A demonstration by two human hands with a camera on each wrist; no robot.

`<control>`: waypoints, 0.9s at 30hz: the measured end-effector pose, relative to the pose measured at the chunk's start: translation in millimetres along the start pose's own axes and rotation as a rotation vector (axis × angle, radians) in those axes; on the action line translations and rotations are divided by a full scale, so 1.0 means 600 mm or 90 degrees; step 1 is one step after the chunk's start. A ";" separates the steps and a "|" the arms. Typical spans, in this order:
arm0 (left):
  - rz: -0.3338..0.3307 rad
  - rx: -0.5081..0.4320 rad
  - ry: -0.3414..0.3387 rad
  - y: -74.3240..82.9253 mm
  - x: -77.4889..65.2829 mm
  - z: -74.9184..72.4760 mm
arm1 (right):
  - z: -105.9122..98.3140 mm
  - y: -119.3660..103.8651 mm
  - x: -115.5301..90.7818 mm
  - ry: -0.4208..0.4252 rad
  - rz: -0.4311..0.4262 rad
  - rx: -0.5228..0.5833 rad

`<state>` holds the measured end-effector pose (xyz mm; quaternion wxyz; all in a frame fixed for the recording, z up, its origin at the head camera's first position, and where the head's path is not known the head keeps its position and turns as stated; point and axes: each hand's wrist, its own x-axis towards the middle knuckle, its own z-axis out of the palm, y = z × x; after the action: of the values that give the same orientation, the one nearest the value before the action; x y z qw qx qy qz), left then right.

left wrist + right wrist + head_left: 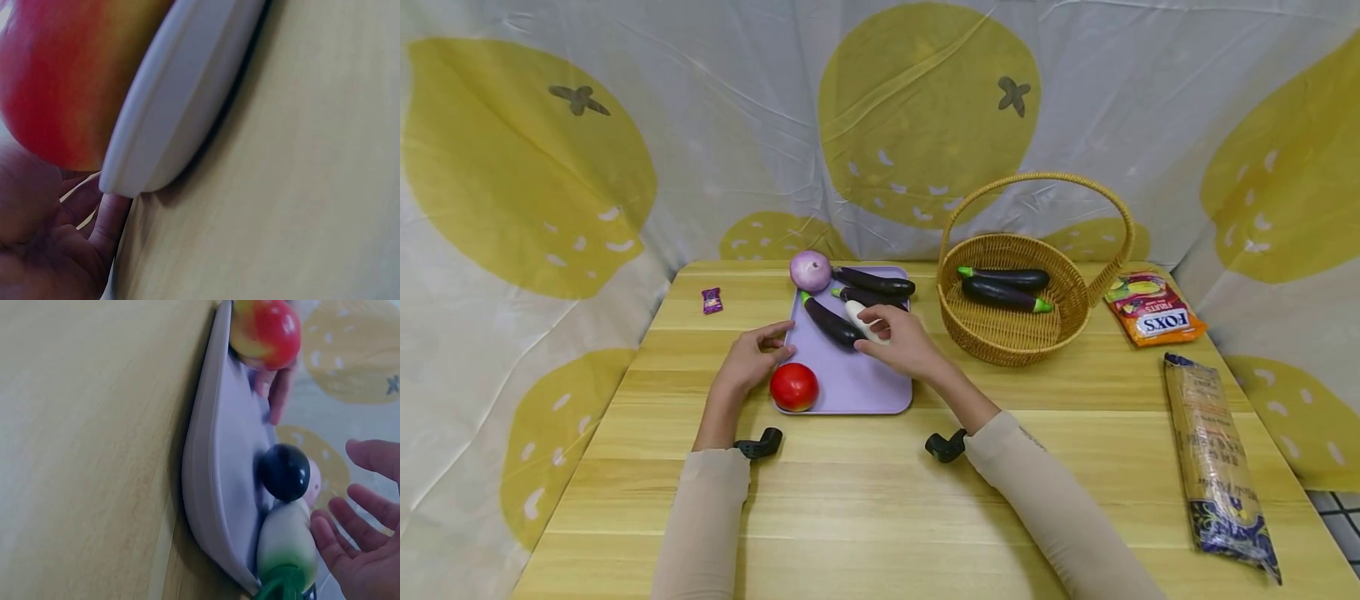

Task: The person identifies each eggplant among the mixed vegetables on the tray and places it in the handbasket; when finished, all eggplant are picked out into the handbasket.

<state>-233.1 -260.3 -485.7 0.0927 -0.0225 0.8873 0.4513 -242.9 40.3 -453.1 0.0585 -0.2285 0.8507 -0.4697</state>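
Observation:
A lilac tray lies on the table with several vegetables on it. My right hand is over its right side, fingers spread beside a white radish; in the right wrist view the fingertips are right at the radish, whose end is green. An eggplant lies just left of it, and two more eggplants are behind. At the tray's left rim is my left hand, fingers loosely bent, holding nothing. Near that hand, a round red-and-yellow fruit sits in the tray's front left corner.
A purple onion sits at the tray's back left corner. Right of the tray stands a wicker basket with a tall handle, holding two eggplants. Farther right lie a FOX'S candy bag and a long noodle package. A small purple-wrapped candy lies left.

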 end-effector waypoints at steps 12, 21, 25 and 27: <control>-0.001 -0.006 -0.003 -0.001 0.002 -0.002 | 0.024 -0.019 0.015 -0.024 -0.004 -0.040; -0.016 0.001 -0.005 0.000 0.001 -0.002 | 0.058 -0.025 0.031 -0.060 -0.032 -0.131; -0.010 0.007 -0.005 -0.002 0.002 -0.001 | 0.074 -0.024 0.036 -0.083 -0.035 -0.160; -0.009 0.008 -0.006 -0.002 0.002 0.000 | 0.081 -0.024 0.037 -0.091 -0.031 -0.178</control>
<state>-234.1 -261.3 -486.9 0.1001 -0.0260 0.8896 0.4448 -242.6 -13.8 -465.6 0.0755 -0.2879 0.8956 -0.3307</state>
